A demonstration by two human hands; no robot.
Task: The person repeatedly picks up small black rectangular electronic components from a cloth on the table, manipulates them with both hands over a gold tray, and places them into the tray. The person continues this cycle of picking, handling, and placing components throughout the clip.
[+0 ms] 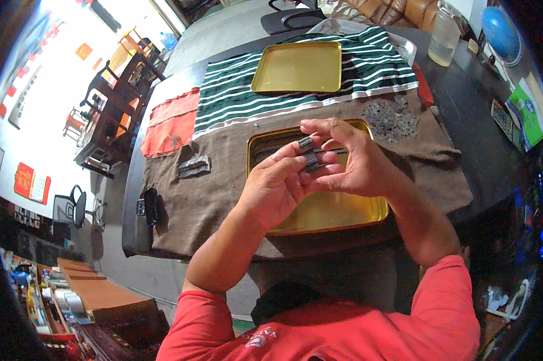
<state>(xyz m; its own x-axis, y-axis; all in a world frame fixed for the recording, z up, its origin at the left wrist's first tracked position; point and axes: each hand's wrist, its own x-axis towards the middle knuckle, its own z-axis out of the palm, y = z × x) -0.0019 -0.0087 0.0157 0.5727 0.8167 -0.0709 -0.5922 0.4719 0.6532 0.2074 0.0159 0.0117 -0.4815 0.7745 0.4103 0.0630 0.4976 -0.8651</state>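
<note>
Both hands share the grip: the left hand [275,188] and the right hand [351,161] pinch a small stack of dark grey flat metal pieces [310,155] between the fingertips, raised over the near shallow golden metal tray [373,212], probably so that a dropped piece lands inside. Under the tray lies a brown cloth [223,192] on the dark worktop [464,102]. Farther right sits a loose pile of similar grey pieces [391,119]; beyond it, a second golden tray [297,67] rests on a green-white striped cloth [235,99].

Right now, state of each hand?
Left hand: closed on the small dark metal pieces, pinched between fingers.
Right hand: fingers curled, also gripping the same pieces, above the gold tray.
</note>
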